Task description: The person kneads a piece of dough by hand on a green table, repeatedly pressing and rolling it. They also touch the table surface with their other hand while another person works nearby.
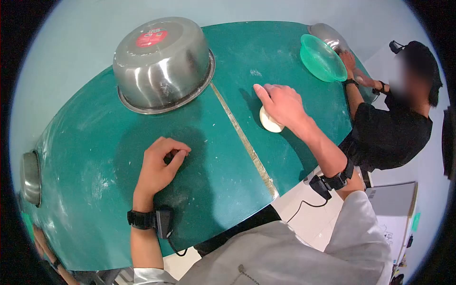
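My right hand (286, 105) is cupped over a round, pale piece of dough (270, 122) on the green table (237, 175). The palm covers part of the dough, while the thumb sticks out toward the far left. Its other fingers are bent together and partly hidden behind the hand. Across the metal strip (244, 142), my left hand (162, 162) hovers over the table with curled fingers, thumb tip close to the index finger. Nothing shows in it. Dark straps with small boxes sit on both wrists.
A large upturned steel basin (164, 66) stands at the back left. A green plastic bowl (323, 58) and another metal bowl (327, 35) are at the far right, near a co-worker (389, 128). A smaller metal bowl (31, 178) stands at the left edge, near another person's arms (47, 251).
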`<action>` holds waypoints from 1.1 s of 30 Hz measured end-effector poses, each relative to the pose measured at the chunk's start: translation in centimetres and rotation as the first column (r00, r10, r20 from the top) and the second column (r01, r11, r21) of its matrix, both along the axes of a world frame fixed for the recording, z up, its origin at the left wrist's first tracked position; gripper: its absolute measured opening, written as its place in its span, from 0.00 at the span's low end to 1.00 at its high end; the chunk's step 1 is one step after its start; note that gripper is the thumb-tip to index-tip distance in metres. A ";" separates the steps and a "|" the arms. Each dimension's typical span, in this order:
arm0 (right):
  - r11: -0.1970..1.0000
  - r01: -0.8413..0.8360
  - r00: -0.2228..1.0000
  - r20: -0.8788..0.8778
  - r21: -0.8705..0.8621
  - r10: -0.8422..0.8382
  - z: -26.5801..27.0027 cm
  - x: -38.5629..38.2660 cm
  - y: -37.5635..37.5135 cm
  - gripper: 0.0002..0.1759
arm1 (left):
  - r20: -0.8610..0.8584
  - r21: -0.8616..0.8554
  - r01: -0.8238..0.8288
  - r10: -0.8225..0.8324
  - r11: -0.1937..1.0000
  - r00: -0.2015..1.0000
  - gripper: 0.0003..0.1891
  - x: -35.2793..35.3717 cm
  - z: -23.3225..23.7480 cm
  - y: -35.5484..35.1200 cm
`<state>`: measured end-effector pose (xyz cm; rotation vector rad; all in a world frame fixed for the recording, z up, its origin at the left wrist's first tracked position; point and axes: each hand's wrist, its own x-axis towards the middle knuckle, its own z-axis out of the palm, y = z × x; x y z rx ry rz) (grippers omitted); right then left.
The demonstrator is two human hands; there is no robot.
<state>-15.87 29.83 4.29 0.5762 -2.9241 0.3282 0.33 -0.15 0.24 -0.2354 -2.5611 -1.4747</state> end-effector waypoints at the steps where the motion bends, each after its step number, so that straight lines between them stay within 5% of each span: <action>1: 1.000 -0.002 1.000 0.001 0.003 0.002 -0.1 0.0 -0.1 0.31 | 0.027 -0.032 0.012 -0.011 0.999 1.000 0.04 0.0 0.3 -0.1; 6: 0.916 -0.400 0.916 -0.015 0.044 0.401 -0.1 -0.1 -0.7 0.31 | 0.067 -0.002 0.012 -0.012 1.000 0.998 0.04 0.0 0.5 0.2; 13: 0.816 -0.548 0.787 -0.217 0.183 0.577 -2.1 -4.8 -3.3 0.20 | 0.022 -0.013 -0.005 0.005 1.000 1.000 0.05 -0.3 0.4 0.2; 17: 0.855 -0.435 0.775 -0.366 0.282 0.515 -3.9 -9.7 -1.6 0.18 | -0.023 -0.049 0.018 -0.019 0.999 1.000 0.05 -0.3 0.5 0.3; 19: 0.875 -0.475 0.772 -0.432 0.097 0.467 -4.0 -10.2 -1.2 0.17 | -0.022 -0.041 0.006 -0.007 0.999 1.000 0.05 -0.2 0.6 0.3; 21: 0.886 -0.445 0.771 -0.447 0.129 0.453 -4.0 -9.3 -0.5 0.17 | -0.034 -0.036 0.007 -0.008 0.999 0.999 0.05 0.0 0.6 0.4; 23: 0.933 -0.354 0.860 -0.414 -0.064 0.299 -4.3 -8.5 0.2 0.19 | -0.033 -0.035 0.012 -0.013 0.999 0.999 0.05 0.0 0.4 0.2; 27: 0.956 -0.240 0.898 -0.413 -0.166 0.154 -4.6 -5.1 2.9 0.22 | -0.045 0.002 -0.012 0.012 1.000 0.999 0.05 0.3 0.4 0.1; 29: 0.874 -0.113 0.993 -0.076 -0.472 0.088 -3.6 -3.1 4.2 0.24 | -0.066 -0.053 0.031 -0.034 0.998 0.997 0.05 0.2 0.3 -0.1; 33: 0.853 -0.164 0.969 0.081 -0.496 0.233 -0.6 -1.3 6.4 0.26 | -0.068 -0.013 0.028 -0.029 1.000 0.997 0.05 0.1 -0.1 0.0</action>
